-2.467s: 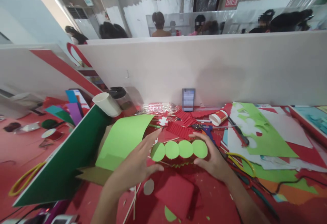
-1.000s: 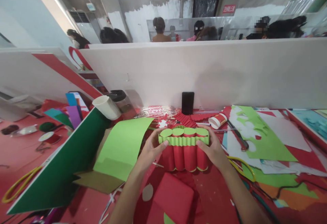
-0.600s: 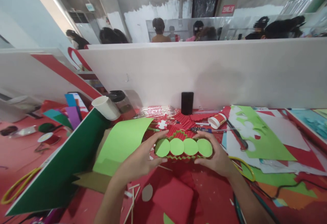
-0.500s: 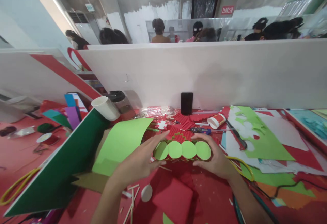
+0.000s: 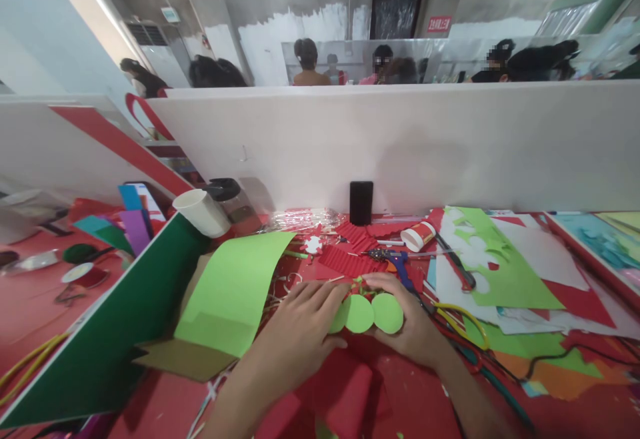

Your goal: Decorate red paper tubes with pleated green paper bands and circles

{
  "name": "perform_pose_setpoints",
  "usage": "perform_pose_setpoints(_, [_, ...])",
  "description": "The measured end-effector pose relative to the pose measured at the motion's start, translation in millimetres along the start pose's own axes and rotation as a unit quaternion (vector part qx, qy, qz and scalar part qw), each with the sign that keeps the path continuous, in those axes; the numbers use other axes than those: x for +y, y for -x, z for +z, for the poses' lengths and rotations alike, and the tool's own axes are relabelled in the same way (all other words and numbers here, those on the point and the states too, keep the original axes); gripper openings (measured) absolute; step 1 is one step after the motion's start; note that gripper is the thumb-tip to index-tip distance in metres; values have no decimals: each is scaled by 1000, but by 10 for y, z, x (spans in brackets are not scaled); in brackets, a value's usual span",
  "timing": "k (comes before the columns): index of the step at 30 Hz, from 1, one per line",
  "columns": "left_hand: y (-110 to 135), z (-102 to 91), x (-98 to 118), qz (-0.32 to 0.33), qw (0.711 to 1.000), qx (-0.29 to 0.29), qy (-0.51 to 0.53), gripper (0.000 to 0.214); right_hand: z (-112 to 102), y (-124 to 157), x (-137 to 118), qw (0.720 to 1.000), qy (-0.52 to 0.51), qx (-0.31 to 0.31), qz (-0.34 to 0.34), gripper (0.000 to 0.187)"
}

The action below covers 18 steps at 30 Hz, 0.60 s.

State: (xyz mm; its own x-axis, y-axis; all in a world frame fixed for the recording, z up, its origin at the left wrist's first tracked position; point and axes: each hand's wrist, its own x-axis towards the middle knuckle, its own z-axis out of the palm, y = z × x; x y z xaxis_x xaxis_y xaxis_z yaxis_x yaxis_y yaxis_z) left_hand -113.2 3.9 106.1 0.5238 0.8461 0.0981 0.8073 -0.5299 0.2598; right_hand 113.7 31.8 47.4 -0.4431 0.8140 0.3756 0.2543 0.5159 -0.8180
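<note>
Over the middle of the red table, a row of light green paper circles [image 5: 359, 314] is held level between my two hands. My left hand [image 5: 307, 319] grips the row's left end, its fingers lying over the top and covering part of the circles. At the other end, my right hand [image 5: 413, 319] curls round the side with the thumb below. Small green bits show along the row's far edge. Just beyond lie pleated red paper [image 5: 347, 260] and a blue glue gun [image 5: 399, 264]. Beneath my hands is a red paper piece [image 5: 343, 392].
At left, a green board [image 5: 115, 312] leans beside a curved light green sheet [image 5: 233, 292], with a white cup [image 5: 201, 213] behind. Yellow-handled scissors [image 5: 473, 325], a utility knife [image 5: 456, 262] and cut paper [image 5: 520, 259] lie right. A white partition [image 5: 310, 145] stands behind.
The row has come slightly nearer and right. My left hand has slid inward over it, covering more circles. The glue gun's blue body shows more, and the view has shifted a little.
</note>
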Motion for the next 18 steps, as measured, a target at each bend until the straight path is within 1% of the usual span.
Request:
perform_pose_setpoints(2, [-33, 10, 29, -7, 1000, -7, -10, 57, -2, 22, -9, 1000, -20, -3, 13, 65])
perform_pose_setpoints(4, [-70, -35, 13, -19, 999, -23, -15, 50, -50, 24, 5, 996, -79, -23, 32, 82])
perform_pose_setpoints(6, [-112, -131, -46, -32, 998, -46, -8, 44, -144, -36, 67, 984, -168, -33, 46, 96])
perform_pose_setpoints(7, [-136, -190, -86, -36, 998, -58, 2, 42, -203, -102, 123, 976, -210, -21, 45, 94])
perform_pose_setpoints(8, [-164, -249, -127, -37, 997, -73, 13, 42, -265, -197, 198, 973, -225, 7, 55, 81])
perform_pose_setpoints(9, [-195, -304, -165, -39, 995, -85, 18, 41, -323, -320, 291, 973, -214, 54, 70, 66])
perform_pose_setpoints(10, [-230, -351, -197, -41, 993, -105, 20, 38, -374, -470, 400, 972, -183, 107, 97, 55])
perform_pose_setpoints(11, [-265, -388, -222, -43, 992, -119, 21, 36, -413, -640, 522, 969, -142, 157, 125, 49])
perform_pose_setpoints(12, [-301, -414, -238, -44, 991, -127, 22, 34, -437, -824, 652, 966, -98, 186, 149, 46])
perform_pose_setpoints(13, [-335, -431, -247, -42, 990, -133, 23, 31, -444, -1013, 784, 961, -57, 208, 172, 43])
perform_pose_setpoints(15, [-390, -442, -247, -40, 990, -134, 26, 26, -415, -1374, 1038, 954, -28, 230, 190, 39])
perform_pose_setpoints(18, [-430, -432, -243, -39, 990, -130, 26, 23, -307, -1781, 1339, 944, 17, 257, 209, 36])
